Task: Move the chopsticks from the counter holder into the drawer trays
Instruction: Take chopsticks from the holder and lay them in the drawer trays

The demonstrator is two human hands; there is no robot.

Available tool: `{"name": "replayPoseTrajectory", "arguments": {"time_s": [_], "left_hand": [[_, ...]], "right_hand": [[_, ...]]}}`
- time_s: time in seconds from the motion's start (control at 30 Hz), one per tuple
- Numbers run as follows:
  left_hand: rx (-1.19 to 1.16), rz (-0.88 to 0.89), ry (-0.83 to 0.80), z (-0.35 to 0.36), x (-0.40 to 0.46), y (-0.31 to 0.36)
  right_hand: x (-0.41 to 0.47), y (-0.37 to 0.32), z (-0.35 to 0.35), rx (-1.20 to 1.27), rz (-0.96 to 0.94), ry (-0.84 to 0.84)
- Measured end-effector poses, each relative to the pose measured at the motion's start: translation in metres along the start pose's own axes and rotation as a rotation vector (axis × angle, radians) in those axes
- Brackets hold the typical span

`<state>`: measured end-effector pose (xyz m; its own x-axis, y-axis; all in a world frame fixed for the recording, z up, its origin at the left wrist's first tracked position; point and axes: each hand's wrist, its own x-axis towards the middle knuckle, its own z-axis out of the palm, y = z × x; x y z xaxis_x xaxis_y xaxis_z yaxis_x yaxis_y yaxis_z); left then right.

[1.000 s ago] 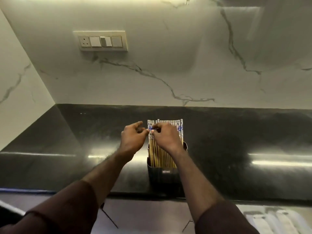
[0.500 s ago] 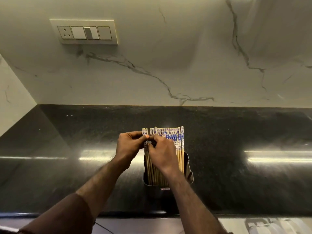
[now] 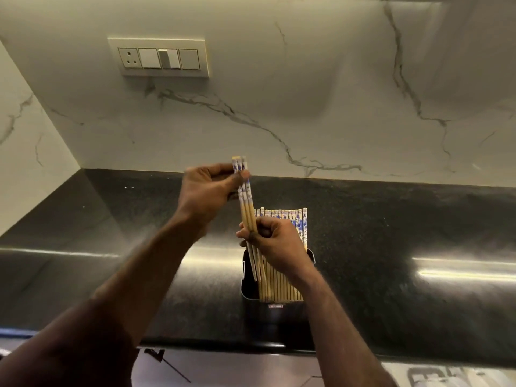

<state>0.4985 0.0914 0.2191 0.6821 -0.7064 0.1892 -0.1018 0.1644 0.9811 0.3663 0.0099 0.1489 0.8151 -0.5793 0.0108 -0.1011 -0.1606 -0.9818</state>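
A black holder (image 3: 275, 310) stands near the front edge of the dark counter (image 3: 391, 224), packed with a row of bamboo chopsticks (image 3: 282, 283) with blue-and-white tops. A few chopsticks (image 3: 245, 210) are raised partway out of the holder's left end. My left hand (image 3: 208, 191) pinches their patterned tops. My right hand (image 3: 275, 241) grips their bamboo shafts lower down, in front of the remaining row. Their lower tips still reach inside the holder.
A marble backsplash with a socket and switch plate (image 3: 159, 58) rises behind the counter. A side wall closes the left corner. Below the counter's front edge, part of an open drawer with white trays (image 3: 446, 377) shows at bottom right.
Both hands were pinching chopstick tops at the holder's left end. My left hand has since lifted a few chopsticks up and left, and my right hand now grips their shafts.
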Motion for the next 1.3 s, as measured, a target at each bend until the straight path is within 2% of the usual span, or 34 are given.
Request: {"name": "replayPoseTrajectory", "arguments": {"time_s": [0.17, 0.4, 0.7, 0.93, 1.1, 1.3], "left_hand": [[-0.064, 0.037, 0.014, -0.003, -0.02, 0.051], [-0.091, -0.06, -0.19, 0.006, -0.122, 0.072], [-0.229, -0.151, -0.267, 0.043, -0.258, 0.068], [-0.282, -0.236, -0.294, 0.129, -0.319, 0.062], [-0.258, -0.285, -0.325, 0.22, -0.351, 0.044], [-0.226, -0.399, -0.202, 0.335, -0.376, -0.005]], "right_hand": [[-0.04, -0.027, -0.003, 0.25, -0.079, -0.078], [-0.134, -0.048, 0.008, 0.271, -0.078, -0.073], [-0.308, -0.023, 0.006, 0.31, 0.009, -0.011], [-0.408, -0.005, -0.06, 0.218, 0.076, 0.056], [-0.455, 0.024, -0.133, 0.191, 0.139, 0.136], [-0.484, 0.071, -0.231, 0.185, 0.29, 0.153]]}}
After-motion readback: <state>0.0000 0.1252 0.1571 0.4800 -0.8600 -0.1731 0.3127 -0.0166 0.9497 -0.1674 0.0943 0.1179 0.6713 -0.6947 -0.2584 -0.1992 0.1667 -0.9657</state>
